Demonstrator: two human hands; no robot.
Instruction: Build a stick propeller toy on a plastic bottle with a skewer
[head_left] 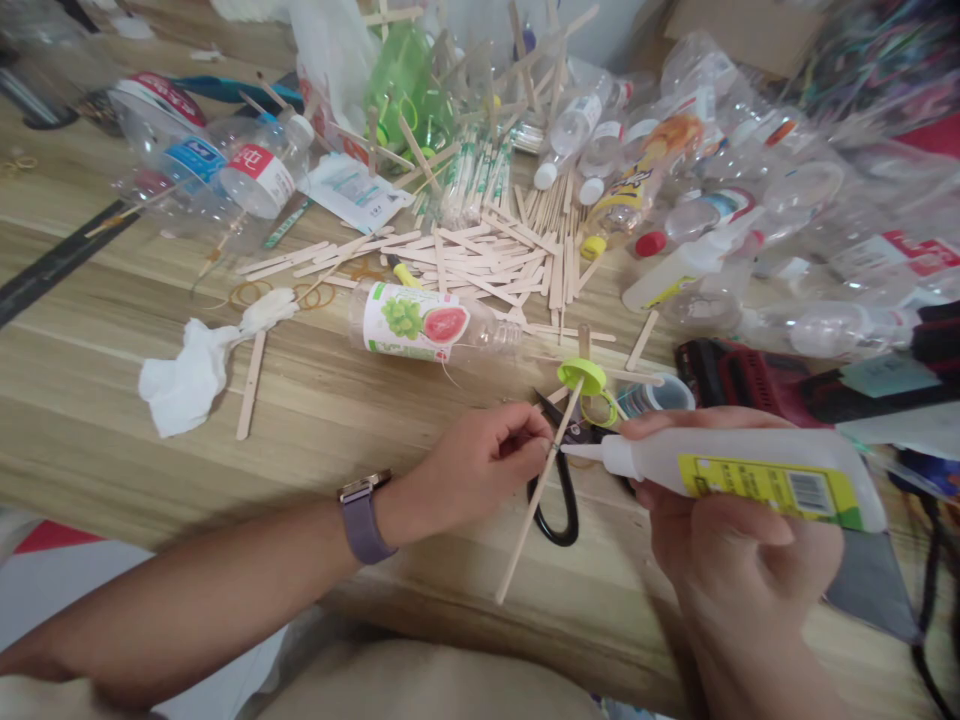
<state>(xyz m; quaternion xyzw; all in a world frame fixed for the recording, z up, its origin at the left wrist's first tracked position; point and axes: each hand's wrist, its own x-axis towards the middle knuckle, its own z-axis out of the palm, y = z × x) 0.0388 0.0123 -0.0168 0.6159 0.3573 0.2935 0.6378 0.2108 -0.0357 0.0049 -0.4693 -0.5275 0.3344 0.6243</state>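
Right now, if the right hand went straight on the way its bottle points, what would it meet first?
The nozzle would likely meet the stick first; depth is unclear, so they may be touching.

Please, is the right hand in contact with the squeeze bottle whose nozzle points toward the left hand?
Touching: the head view shows the right hand wrapped around the squeeze bottle, its fingers pressed along the lower side.

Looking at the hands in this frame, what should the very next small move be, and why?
Probably a light squeeze of the white bottle by the right hand, with the left hand held steady. The bottle's nozzle points at the thin wooden stick, its tip about at the stick, and the left fingertips are closed together right beside that spot.
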